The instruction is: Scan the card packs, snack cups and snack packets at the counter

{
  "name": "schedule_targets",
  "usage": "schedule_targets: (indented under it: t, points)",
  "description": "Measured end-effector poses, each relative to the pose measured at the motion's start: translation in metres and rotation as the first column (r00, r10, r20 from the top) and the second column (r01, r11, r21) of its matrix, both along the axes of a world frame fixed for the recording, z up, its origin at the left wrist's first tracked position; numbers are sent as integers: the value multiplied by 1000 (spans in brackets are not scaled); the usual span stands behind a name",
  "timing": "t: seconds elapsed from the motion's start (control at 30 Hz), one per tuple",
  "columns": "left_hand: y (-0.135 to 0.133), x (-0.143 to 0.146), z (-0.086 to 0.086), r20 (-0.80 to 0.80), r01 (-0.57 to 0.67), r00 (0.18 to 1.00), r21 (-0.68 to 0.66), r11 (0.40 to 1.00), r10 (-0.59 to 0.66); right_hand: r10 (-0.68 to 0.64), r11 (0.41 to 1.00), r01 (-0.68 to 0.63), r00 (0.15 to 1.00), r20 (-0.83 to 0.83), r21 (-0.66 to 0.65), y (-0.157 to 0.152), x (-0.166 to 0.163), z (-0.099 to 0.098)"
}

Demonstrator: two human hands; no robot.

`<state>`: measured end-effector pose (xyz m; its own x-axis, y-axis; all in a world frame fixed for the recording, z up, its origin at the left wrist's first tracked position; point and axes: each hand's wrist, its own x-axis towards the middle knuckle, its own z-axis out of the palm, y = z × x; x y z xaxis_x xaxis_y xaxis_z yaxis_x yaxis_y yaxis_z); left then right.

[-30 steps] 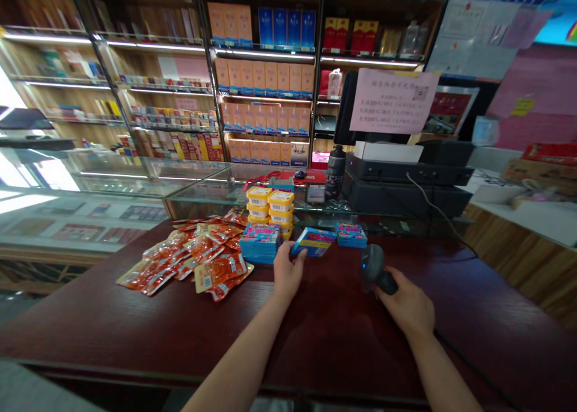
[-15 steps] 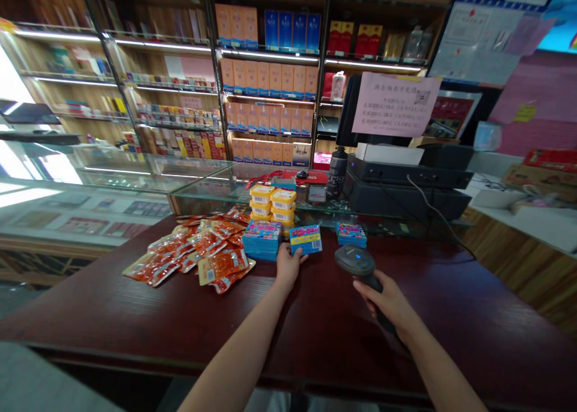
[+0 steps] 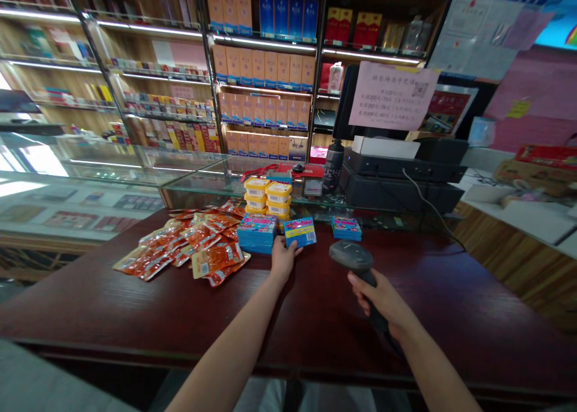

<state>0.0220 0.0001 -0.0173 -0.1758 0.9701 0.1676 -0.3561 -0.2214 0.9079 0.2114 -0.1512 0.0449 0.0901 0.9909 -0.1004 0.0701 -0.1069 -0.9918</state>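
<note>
Between the thumb and fingers of my left hand [image 3: 283, 258] is a small blue box [image 3: 300, 232] with a yellow band and a barcode on its face, tilted up towards me. Just left of it stands a stack of like blue boxes [image 3: 256, 239], close to that hand. My right hand [image 3: 387, 301] is wrapped round the handle of a black barcode scanner [image 3: 351, 255], its head raised above the table and turned towards the left. Another short stack of blue boxes [image 3: 346, 228] lies beyond the scanner.
Orange snack packets [image 3: 180, 243] are heaped on the dark wooden table [image 3: 216, 322] at left. Yellow-lidded tubs [image 3: 267, 196] stand stacked behind the blue boxes. A glass counter [image 3: 198, 186], a black bottle [image 3: 333, 164] and a monitor with a pink sign [image 3: 390, 95] are at the back.
The view has shifted slightly, so most things sit a little higher and further left. The blue light on top of the scanner no longer shows. Both hands keep their holds.
</note>
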Motion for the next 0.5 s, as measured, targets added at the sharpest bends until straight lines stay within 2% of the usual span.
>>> schedule_targets:
  t: [0.1, 0.17, 0.2, 0.27, 0.33, 0.37, 0.43, 0.5]
  points:
    - [1, 0, -1, -10, 15, 1000, -9, 1000, -15, -2, 999, 0, 998, 59, 35, 8, 1, -2]
    - [2, 0, -1, -17, 24, 1000, -15, 1000, -24, -62, 994, 36, 965, 254, 104, 16, 4, -3]
    - [2, 0, -1, -19, 31, 999, -14, 999, -31, -118, 986, 60, 913, 391, 156, 19, 6, -3]
    - [2, -1, 0, -24, 46, 999, -3, 999, -46, -235, 962, 75, 720, 653, 263, 25, 12, -5]
    - [2, -1, 1, -31, 64, 997, 6, 998, -64, -299, 942, 23, 514, 804, 335, 27, 18, -10]
    - [2, -2, 2, -33, 74, 997, 7, 997, -74, -309, 936, -18, 444, 841, 353, 28, 22, -13]
    - [1, -2, 4, -39, 94, 995, 5, 996, -94, -318, 919, -105, 375, 871, 381, 27, 27, -22]
    - [-1, -3, 6, -53, 102, 993, 8, 995, -102, -329, 903, -156, 350, 877, 401, 26, 31, -29]
